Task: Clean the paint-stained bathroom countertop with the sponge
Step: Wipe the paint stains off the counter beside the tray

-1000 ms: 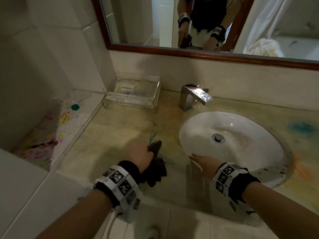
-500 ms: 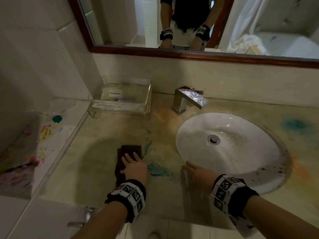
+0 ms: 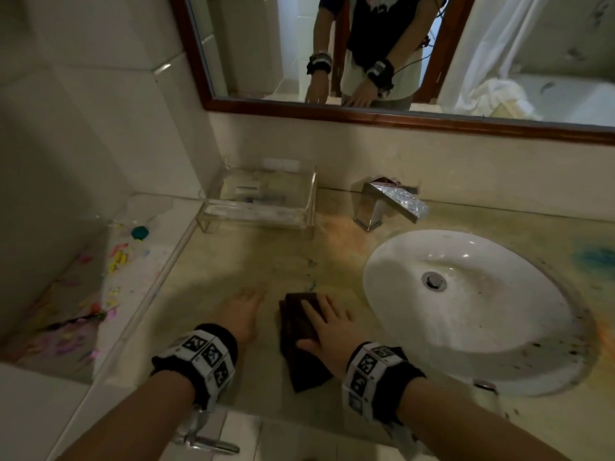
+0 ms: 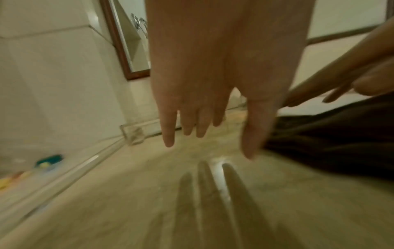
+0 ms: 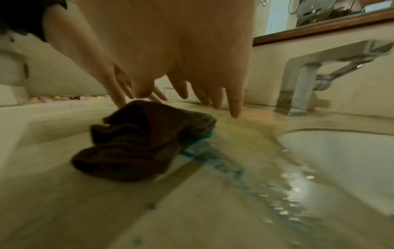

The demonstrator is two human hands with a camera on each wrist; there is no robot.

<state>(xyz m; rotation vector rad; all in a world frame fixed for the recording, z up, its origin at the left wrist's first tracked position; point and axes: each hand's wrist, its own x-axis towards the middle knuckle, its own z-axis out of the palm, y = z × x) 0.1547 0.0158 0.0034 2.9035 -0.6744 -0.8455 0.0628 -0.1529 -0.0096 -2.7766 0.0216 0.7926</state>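
While I read the head view as a dial, the sponge [image 3: 301,331], one dark brown pad, lies on the desk [image 3: 253,271] at about 6 o'clock, just beside the sink [image 3: 466,331] on its 9 o'clock side.

Hands, two. Right hand [image 3: 332,331]: fingers spread flat, pressing on top of the sponge. Left hand [image 3: 241,314]: fingers straight and loosely spread, holding nothing, flat over bare desk at the sponge's 9 o'clock; whether it touches I cannot tell.

Progress, as I judge it: partway. A blue streak [image 5: 213,160] trails in the wet film at the sponge's edge in the right wrist view, so that patch is mid-scrub. Left to do: one blue stain [image 3: 594,256] at 3 o'clock, an orange haze [image 3: 342,234] near the faucet [image 3: 389,202] at 12 o'clock, dark specks along the sink's rim.

Outward: one sink, one faucet, one clear tray [image 3: 263,201] at 11 o'clock, one paint-spattered ledge [image 3: 129,261] at 9 o'clock, one mirror [image 3: 332,44] above.
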